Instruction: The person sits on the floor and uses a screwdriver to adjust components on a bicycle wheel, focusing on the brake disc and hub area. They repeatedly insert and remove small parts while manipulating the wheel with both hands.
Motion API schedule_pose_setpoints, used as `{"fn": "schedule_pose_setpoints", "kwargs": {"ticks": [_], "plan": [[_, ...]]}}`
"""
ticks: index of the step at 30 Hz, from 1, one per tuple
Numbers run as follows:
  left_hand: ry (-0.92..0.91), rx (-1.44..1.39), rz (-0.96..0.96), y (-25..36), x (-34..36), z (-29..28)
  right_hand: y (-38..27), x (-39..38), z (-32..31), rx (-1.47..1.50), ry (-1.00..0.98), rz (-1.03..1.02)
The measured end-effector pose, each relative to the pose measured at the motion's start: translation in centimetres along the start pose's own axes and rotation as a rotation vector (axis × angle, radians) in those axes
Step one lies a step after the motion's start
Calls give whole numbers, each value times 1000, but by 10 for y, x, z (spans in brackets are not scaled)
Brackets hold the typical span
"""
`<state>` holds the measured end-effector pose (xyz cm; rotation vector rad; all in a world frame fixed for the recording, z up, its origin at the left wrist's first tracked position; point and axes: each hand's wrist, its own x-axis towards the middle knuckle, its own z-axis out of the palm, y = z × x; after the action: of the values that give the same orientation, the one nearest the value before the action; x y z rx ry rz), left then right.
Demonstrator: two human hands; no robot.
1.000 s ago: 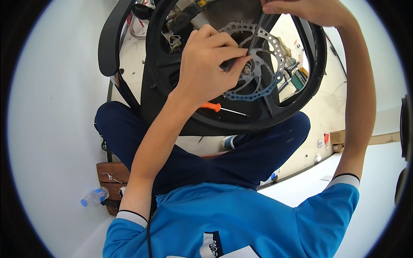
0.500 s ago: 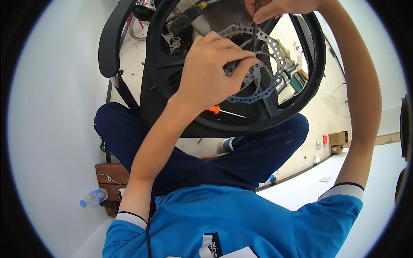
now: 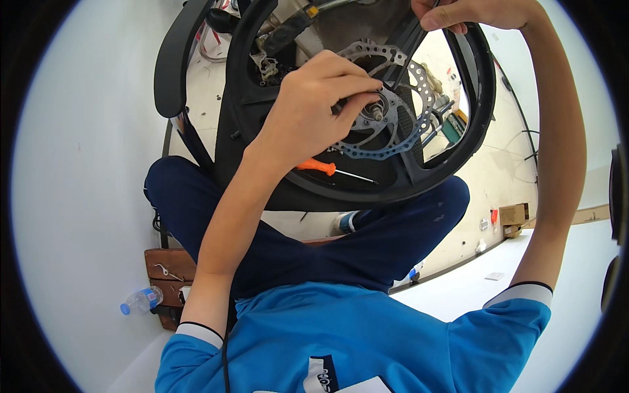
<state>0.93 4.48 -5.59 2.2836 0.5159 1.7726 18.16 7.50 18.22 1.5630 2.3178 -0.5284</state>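
Note:
A black spoked wheel (image 3: 446, 165) lies flat before me, with a perforated brake disc (image 3: 427, 92) around its hub (image 3: 376, 112). Over the disc's left side, my left hand (image 3: 314, 98) has thumb and forefinger pinched together beside the hub; whatever is between them is too small to name. My right hand (image 3: 452, 14), at the top right, grips a thin dark rod-like tool (image 3: 407, 57) that slants down toward the disc near the left fingertips. An orange-handled screwdriver (image 3: 321, 166) lies inside the rim, just below my left wrist.
Beneath the wheel is a black seat with an armrest (image 3: 171, 72) on the left. Small metal parts (image 3: 267, 67) lie within the wheel's left opening. A plastic bottle (image 3: 141, 300) and a brown wooden block (image 3: 169, 265) are at lower left; a cardboard box (image 3: 514, 215) stands right.
My right hand has moved right with the dark tool, which now slants more. My left hand has shifted slightly left, uncovering the hub's centre and more of the screwdriver handle.

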Motion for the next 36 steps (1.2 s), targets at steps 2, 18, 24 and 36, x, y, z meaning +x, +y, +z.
{"fn": "schedule_pose_setpoints", "kwargs": {"ticks": [2, 18, 24, 36], "plan": [[20, -7, -7, 0, 0, 1, 1, 1, 4, 4, 16, 11], [57, 48, 69, -6, -4, 12, -2, 10, 16, 57, 88, -57], [56, 49, 71, -5, -4, 11, -5, 26, 22, 68, 46, -108], [48, -16, 6, -7, -5, 7, 0, 16, 15, 71, 114, -123]]}}
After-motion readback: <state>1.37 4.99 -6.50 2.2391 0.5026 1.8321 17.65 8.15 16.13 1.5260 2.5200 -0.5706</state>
